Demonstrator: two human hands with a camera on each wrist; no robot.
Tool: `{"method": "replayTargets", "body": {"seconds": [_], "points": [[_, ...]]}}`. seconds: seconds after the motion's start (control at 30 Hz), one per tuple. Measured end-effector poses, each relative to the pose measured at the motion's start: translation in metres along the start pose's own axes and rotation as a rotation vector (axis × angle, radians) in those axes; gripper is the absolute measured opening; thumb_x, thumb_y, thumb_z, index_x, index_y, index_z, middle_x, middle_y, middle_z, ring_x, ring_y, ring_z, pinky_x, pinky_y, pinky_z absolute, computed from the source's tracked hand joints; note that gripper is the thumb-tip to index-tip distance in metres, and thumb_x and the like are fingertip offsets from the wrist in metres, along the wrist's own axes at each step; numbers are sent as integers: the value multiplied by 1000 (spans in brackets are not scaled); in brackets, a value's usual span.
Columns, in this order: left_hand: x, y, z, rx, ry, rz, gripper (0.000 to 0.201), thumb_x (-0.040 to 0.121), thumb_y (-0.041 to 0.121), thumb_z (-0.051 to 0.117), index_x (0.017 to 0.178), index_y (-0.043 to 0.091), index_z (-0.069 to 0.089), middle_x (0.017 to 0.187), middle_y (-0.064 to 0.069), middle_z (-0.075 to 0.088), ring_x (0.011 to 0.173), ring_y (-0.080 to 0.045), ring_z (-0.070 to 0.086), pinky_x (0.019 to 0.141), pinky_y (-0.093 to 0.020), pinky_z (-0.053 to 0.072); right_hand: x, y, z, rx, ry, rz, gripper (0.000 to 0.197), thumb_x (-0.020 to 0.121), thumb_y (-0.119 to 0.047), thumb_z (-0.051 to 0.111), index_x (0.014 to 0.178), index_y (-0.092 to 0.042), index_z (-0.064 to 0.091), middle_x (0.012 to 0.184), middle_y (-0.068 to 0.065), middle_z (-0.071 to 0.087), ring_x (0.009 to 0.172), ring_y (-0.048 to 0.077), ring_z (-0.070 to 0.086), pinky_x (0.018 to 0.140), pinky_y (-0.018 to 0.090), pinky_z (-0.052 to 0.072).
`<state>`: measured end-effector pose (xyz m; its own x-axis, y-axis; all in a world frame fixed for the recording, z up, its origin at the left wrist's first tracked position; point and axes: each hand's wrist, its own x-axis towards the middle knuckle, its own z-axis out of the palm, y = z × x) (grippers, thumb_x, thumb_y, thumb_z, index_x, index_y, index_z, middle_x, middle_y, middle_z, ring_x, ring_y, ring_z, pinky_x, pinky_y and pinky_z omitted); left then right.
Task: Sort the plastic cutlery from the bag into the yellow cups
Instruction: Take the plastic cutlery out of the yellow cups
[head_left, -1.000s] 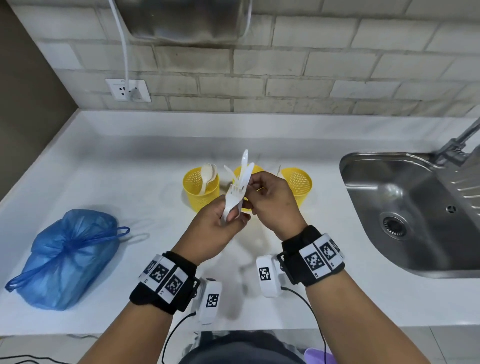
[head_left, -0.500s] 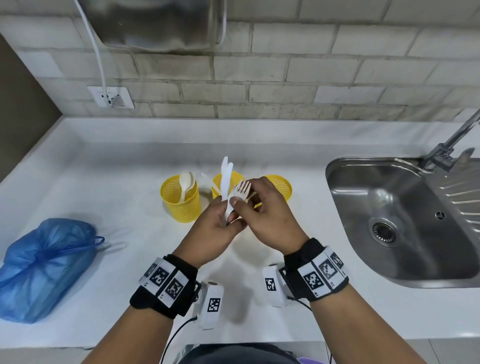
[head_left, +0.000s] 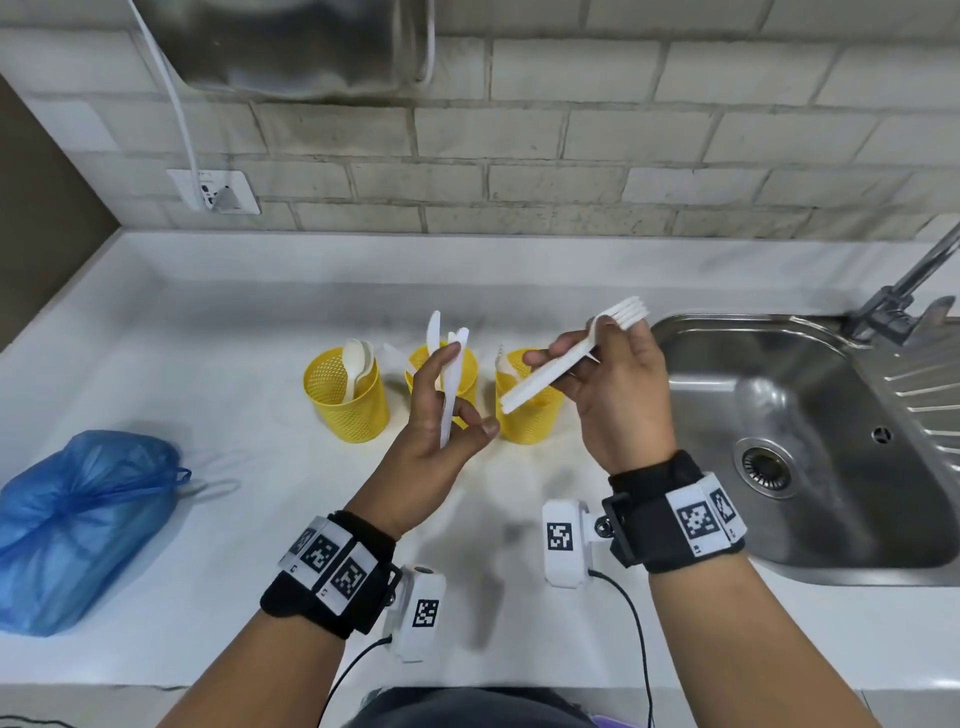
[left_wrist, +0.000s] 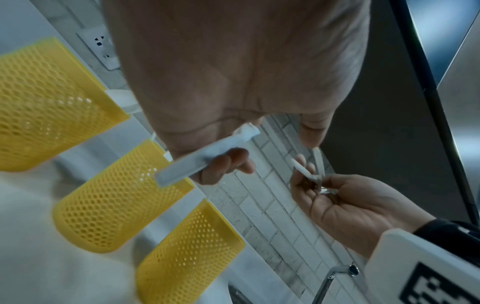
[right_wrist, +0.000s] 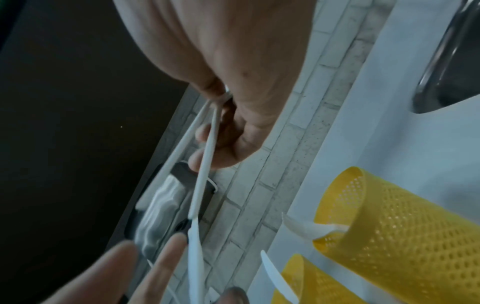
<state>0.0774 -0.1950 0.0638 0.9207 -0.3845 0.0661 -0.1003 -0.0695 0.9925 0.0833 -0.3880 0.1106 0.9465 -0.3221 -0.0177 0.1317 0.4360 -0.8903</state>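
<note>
Left hand (head_left: 434, 415) pinches knives (head_left: 451, 387), right hand (head_left: 608, 384) grips forks (head_left: 566, 358); 3 yellow cups (head_left: 345, 397) already hold some cutlery, so these pieces and the tied blue bag (head_left: 83, 525) likely remain.

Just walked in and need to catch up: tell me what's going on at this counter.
A person is sorting white plastic cutlery into three yellow cups on the counter. The left hand holds knives upright in front of the middle cup; the right hand holds forks above the right cup. Spoons already stand in the left cup. A tied blue bag lies at the far left.
</note>
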Motion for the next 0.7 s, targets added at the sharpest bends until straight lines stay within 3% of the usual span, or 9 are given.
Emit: {"method": "replayTargets", "body": {"seconds": [0.07, 0.13, 0.27, 0.37, 0.47, 0.53, 0.57, 0.63, 0.7], "points": [[1, -2, 3, 13, 16, -7, 71, 106, 20, 52, 153, 52, 10, 109, -8, 57, 76, 2, 54, 79, -22, 41, 7, 1, -4, -27, 65, -40, 12, 110, -18, 38, 98, -14, 40, 66, 5, 50, 55, 31, 61, 60, 38, 53], [4, -5, 8, 36, 24, -17, 64, 109, 24, 44, 152, 54, 8, 103, -10, 63, 73, -2, 53, 77, -27, 40, 14, 9, -6, -160, 98, -110, 18, 105, -27, 48, 94, -16, 40, 62, -1, 40, 48, 22, 44, 55, 35, 41], [8, -1, 16, 30, 12, -10, 42, 111, 28, 37, 148, 43, 24, 90, -3, 65, 67, -11, 44, 71, -23, 40, 10, 20, 1, -475, -68, -107, 18, 95, -34, 71, 92, -20, 61, 58, -13, 50, 49, 11, 42, 54, 28, 37], [10, 0, 18, 69, -15, -23, 25, 112, 25, 36, 136, 30, 38, 86, -2, 67, 65, -18, 42, 67, -27, 41, 5, 22, 6, -559, -182, -79, 16, 96, -25, 73, 86, -15, 67, 60, -5, 57, 48, 9, 45, 52, 24, 38], [14, 3, 12, 122, -8, -37, 20, 109, 24, 44, 125, 15, 54, 92, -3, 73, 74, -26, 54, 73, -34, 48, 4, 21, 8, -576, -222, -91, 19, 98, -17, 70, 81, -11, 65, 60, -3, 64, 48, 6, 52, 53, 17, 40], [18, 6, 5, 187, 57, 11, 11, 103, 20, 60, 109, 16, 68, 92, 0, 72, 83, -24, 61, 79, -32, 51, 5, 21, 9, -574, -263, -89, 19, 98, -13, 69, 80, -9, 64, 54, -10, 60, 47, 3, 51, 52, 15, 39], [20, 7, 1, 208, 91, 34, 5, 99, 17, 67, 96, 19, 72, 85, 5, 69, 78, -18, 60, 76, -29, 50, 5, 20, 10, -576, -290, -95, 19, 98, -12, 69, 80, -10, 64, 53, -13, 58, 47, 2, 49, 53, 14, 39], [24, 11, -5, 263, 138, 66, 20, 92, 14, 75, 75, 22, 68, 67, 10, 59, 65, -8, 53, 66, -18, 44, 6, 22, 12, -614, -327, -118, 16, 97, -13, 70, 82, -11, 66, 55, -14, 56, 52, 3, 49, 57, 15, 40], [29, 15, -10, 332, 136, 58, 24, 90, 15, 77, 70, 16, 65, 64, 1, 60, 62, -12, 56, 63, -19, 44, 7, 23, 16, -634, -312, -137, 12, 96, -17, 71, 86, -12, 67, 58, -13, 54, 54, 6, 48, 59, 19, 41]]}}
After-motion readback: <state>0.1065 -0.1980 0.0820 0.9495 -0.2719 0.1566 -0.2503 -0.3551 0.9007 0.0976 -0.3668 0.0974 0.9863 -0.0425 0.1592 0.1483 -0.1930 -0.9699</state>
